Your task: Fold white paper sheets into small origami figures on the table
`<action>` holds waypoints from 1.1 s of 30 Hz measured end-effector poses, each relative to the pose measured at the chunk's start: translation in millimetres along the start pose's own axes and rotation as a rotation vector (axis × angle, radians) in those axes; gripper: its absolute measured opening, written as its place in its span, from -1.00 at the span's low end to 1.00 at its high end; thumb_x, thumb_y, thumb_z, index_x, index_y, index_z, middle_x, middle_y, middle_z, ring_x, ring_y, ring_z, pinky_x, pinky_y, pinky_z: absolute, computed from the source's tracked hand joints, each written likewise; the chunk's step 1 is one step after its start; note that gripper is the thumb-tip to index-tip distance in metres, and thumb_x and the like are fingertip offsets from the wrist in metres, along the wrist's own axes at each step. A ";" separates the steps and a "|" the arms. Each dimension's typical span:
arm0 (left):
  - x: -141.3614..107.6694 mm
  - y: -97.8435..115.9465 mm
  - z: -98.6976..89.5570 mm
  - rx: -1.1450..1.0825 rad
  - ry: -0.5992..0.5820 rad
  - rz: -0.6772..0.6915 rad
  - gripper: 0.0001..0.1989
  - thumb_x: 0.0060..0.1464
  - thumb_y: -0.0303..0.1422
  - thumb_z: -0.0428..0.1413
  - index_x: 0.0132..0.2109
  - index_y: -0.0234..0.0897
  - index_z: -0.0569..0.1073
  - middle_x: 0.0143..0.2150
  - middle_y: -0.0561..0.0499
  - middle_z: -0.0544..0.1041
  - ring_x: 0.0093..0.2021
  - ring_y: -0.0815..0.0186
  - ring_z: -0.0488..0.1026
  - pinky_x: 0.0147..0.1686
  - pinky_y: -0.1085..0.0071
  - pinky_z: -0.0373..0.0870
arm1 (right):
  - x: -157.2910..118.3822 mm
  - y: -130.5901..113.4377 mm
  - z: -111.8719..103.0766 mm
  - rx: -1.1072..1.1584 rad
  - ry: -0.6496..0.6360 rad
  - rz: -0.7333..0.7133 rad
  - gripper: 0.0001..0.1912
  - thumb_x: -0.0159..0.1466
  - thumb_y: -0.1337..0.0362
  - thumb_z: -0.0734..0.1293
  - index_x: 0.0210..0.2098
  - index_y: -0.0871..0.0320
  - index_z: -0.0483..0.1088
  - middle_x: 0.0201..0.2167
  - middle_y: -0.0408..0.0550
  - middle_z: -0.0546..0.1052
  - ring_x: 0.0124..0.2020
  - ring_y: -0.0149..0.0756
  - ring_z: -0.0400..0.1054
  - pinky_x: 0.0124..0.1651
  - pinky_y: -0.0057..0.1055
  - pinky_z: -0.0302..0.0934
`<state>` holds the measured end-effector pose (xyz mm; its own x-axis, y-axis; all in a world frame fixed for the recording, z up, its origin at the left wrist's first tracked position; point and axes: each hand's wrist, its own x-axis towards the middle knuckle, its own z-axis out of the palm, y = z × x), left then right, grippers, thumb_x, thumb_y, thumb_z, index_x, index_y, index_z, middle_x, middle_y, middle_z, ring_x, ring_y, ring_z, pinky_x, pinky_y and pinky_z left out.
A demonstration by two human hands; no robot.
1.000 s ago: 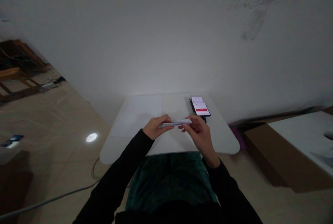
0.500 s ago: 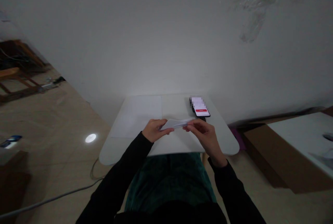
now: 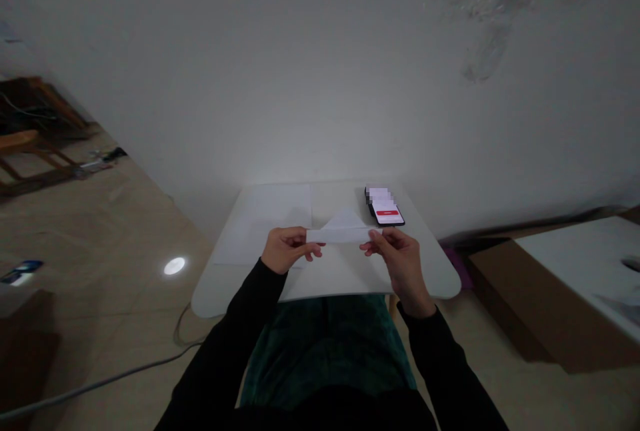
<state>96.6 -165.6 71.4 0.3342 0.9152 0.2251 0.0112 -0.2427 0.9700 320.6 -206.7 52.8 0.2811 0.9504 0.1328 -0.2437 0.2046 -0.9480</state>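
Note:
A folded sheet of white paper [image 3: 341,236] is held level above the near part of the white table [image 3: 345,277]. It has a long straight band along its near side and a triangular peak pointing away from me. My left hand [image 3: 291,247] is closed on the band's left end, thumb against fingers. At the right end, my right hand [image 3: 395,251] pinches the same band. Both hands are a little apart, with the middle of the paper exposed between them.
Flat white paper [image 3: 260,217] lies on the table's left side. A phone [image 3: 386,207] with a lit screen rests at the back right, close to the wall [image 3: 320,84]. Another white table [image 3: 585,264] with a brown side stands to the right. A cable [image 3: 110,377] crosses the floor at left.
The paper has turned from a tilted, narrow view to show its straight band and triangular peak. My left hand has shifted slightly left, and my hands are further apart.

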 end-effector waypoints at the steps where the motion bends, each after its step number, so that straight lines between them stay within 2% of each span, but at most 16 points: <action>1: -0.7 -0.2 1.2 -0.013 -0.001 0.002 -0.75 -0.19 -0.26 0.31 -0.40 -0.38 0.57 -0.52 -0.14 0.56 -0.56 0.26 0.50 -0.60 0.40 0.48 | -0.2 -0.5 0.5 0.009 0.008 0.001 -0.71 0.03 0.11 0.47 -0.45 0.21 0.43 -0.59 -0.06 0.55 -0.56 -0.27 0.46 -0.49 -0.35 0.37; 4: -2.6 0.9 4.4 -0.034 0.013 0.014 -0.76 -0.18 -0.27 0.31 -0.39 -0.38 0.58 -0.52 -0.13 0.57 -0.55 0.27 0.50 -0.55 0.38 0.51 | -1.1 -1.1 1.1 0.034 0.022 -0.003 -0.73 0.03 0.14 0.48 -0.46 0.21 0.42 -0.59 -0.09 0.54 -0.55 -0.27 0.46 -0.50 -0.37 0.36; 9: -3.0 4.9 10.9 -0.013 0.127 0.047 -0.76 -0.06 -0.23 0.23 -0.40 -0.36 0.57 -0.52 -0.10 0.56 -0.58 0.31 0.47 -0.52 0.36 0.52 | -4.6 -0.4 4.0 0.049 0.024 -0.032 -0.74 0.05 0.14 0.46 -0.49 0.19 0.39 -0.59 -0.12 0.51 -0.53 -0.24 0.48 -0.49 -0.35 0.37; 13: -2.1 6.7 13.4 -0.038 0.184 0.042 -0.75 -0.05 -0.22 0.22 -0.38 -0.38 0.55 -0.48 -0.12 0.58 -0.53 0.28 0.51 -0.47 0.35 0.54 | -8.1 -1.4 8.0 0.005 0.046 -0.072 -0.75 0.09 0.12 0.43 -0.44 0.19 0.40 -0.56 -0.08 0.55 -0.51 -0.22 0.49 -0.43 -0.29 0.41; 17: -1.8 6.7 9.1 -0.079 0.097 -0.030 -0.73 -0.08 -0.21 0.25 -0.39 -0.39 0.50 -0.41 -0.19 0.60 -0.50 0.23 0.55 -0.50 0.36 0.53 | -11.3 -6.5 9.9 -0.077 0.059 -0.138 -0.78 0.09 0.15 0.43 -0.39 0.17 0.42 -0.54 -0.08 0.57 -0.53 -0.24 0.48 -0.41 -0.28 0.42; 21: -3.0 5.5 2.8 -0.058 -0.015 -0.057 -0.73 -0.16 -0.28 0.30 -0.31 -0.38 0.51 -0.42 -0.15 0.59 -0.46 0.21 0.56 -0.46 0.36 0.53 | -16.3 -14.3 9.8 -0.170 0.034 -0.198 -0.77 0.08 0.18 0.44 -0.29 0.12 0.45 -0.50 -0.11 0.58 -0.50 -0.25 0.49 -0.38 -0.30 0.43; 25: -4.7 3.7 -4.1 0.010 -0.018 -0.005 -0.82 -0.18 -0.36 0.29 -0.36 -0.35 0.56 -0.41 -0.13 0.59 -0.40 0.22 0.56 -0.35 0.33 0.54 | -20.0 -22.5 6.3 -0.217 -0.123 -0.233 -0.84 0.13 0.22 0.41 -0.28 0.07 0.51 -0.41 -0.09 0.58 -0.37 -0.23 0.50 -0.26 -0.26 0.42; 29: -5.3 0.0 -8.8 0.049 0.118 0.072 -0.87 -0.20 -0.44 0.25 -0.38 -0.32 0.59 -0.38 -0.09 0.58 -0.35 0.26 0.53 -0.33 0.37 0.50 | -18.6 -27.4 1.2 -0.353 -0.312 -0.335 -0.87 0.20 0.26 0.36 -0.27 -0.02 0.55 -0.38 -0.12 0.58 -0.33 -0.24 0.48 -0.21 -0.24 0.40; 33: -9.8 -2.4 -0.6 -0.011 0.375 0.101 -0.88 -0.15 -0.45 0.17 -0.38 -0.32 0.58 -0.17 -0.14 0.56 -0.11 0.19 0.48 -0.27 0.40 0.46 | -20.1 -23.5 3.1 -0.483 -0.371 -0.470 -0.78 0.21 0.30 0.35 -0.19 -0.12 0.53 -0.25 -0.15 0.59 -0.18 -0.19 0.46 -0.08 -0.17 0.38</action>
<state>92.7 -173.7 66.9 -0.0352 0.9413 0.3357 -0.0145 -0.3363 0.9416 317.8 -229.8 73.3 -0.0960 0.8228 0.5601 0.2808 0.5623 -0.7778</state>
